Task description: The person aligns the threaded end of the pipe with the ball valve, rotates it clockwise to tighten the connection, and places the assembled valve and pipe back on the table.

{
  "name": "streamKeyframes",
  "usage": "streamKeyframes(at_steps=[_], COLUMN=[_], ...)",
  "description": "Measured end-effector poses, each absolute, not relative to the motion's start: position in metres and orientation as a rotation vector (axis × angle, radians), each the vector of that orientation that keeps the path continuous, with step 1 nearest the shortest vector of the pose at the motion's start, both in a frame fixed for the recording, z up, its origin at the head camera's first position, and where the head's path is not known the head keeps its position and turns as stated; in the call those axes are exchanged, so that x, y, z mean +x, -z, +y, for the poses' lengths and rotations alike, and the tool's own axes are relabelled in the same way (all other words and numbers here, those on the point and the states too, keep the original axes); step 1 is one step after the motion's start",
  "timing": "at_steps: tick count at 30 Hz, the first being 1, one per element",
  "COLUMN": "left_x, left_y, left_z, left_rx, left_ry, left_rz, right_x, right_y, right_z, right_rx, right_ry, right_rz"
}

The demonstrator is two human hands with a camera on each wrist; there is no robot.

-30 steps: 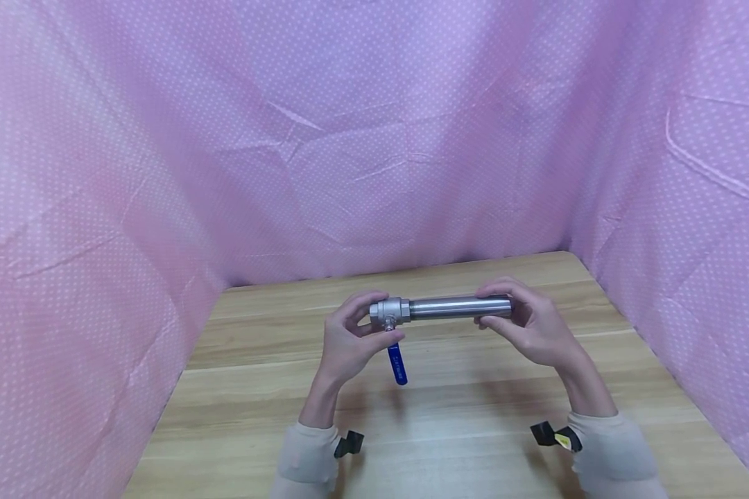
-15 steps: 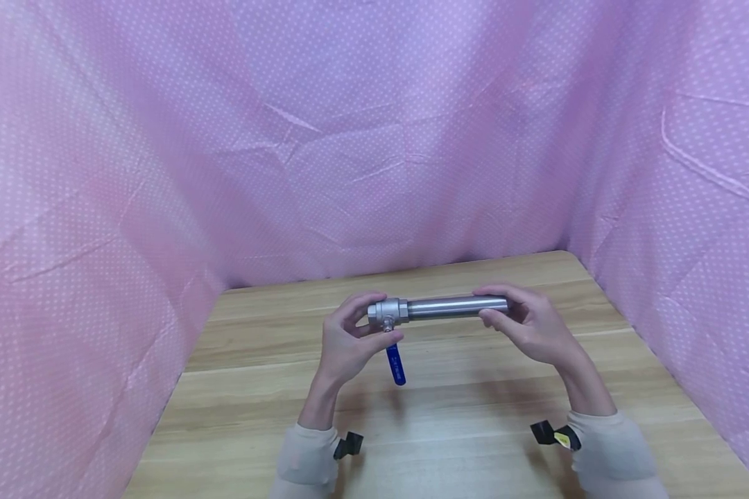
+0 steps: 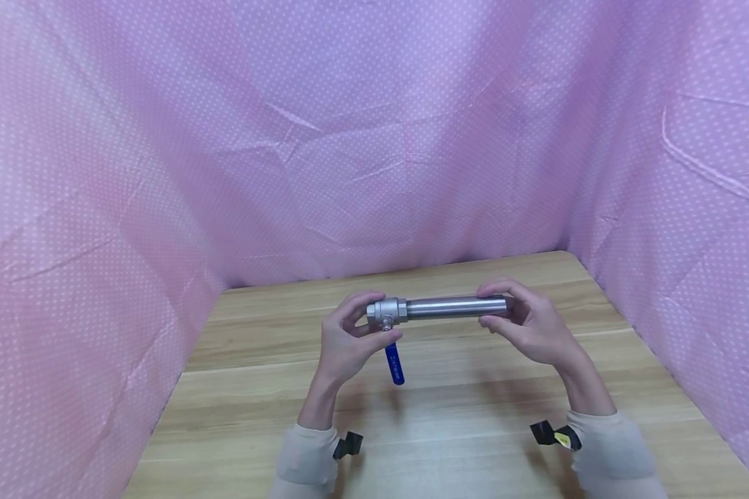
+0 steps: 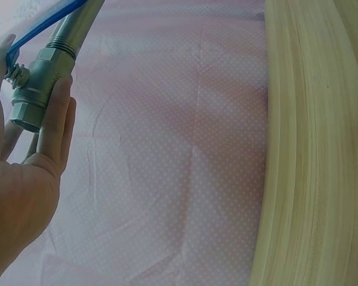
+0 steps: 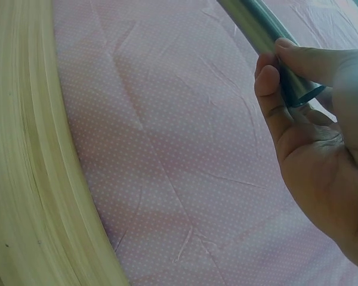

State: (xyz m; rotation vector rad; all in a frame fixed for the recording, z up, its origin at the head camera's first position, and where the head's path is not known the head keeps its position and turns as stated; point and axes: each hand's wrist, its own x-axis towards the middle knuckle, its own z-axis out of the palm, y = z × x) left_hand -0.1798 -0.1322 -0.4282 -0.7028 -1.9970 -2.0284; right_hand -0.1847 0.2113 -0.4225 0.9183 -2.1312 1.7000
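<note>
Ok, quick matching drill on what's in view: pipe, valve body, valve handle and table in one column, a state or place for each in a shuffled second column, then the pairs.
Things:
1. steel pipe
2. valve body
3. blue handle
4. wooden table

States:
A. hangs down toward the person
B. gripped by the left hand
C. lies below both hands, touching nothing held
D. its free end pinched by the right hand

Pairs: 1-D, 2-B, 3-A, 4-C
</note>
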Motion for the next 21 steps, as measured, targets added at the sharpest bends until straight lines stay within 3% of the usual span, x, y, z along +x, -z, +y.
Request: streamKeyframes(at_steps=[21], left_x=[-0.1789], left_y=[0.4280], left_z=[-0.1323], left_rx=[-0.706], left_ry=[2.018], left_rz=[-2.006], right_x=[-0.1842], right_y=[0.4231], right_z=[0.2122], right_rx=[0.848], right_ry=[-1.631], right_rz=[-2.188])
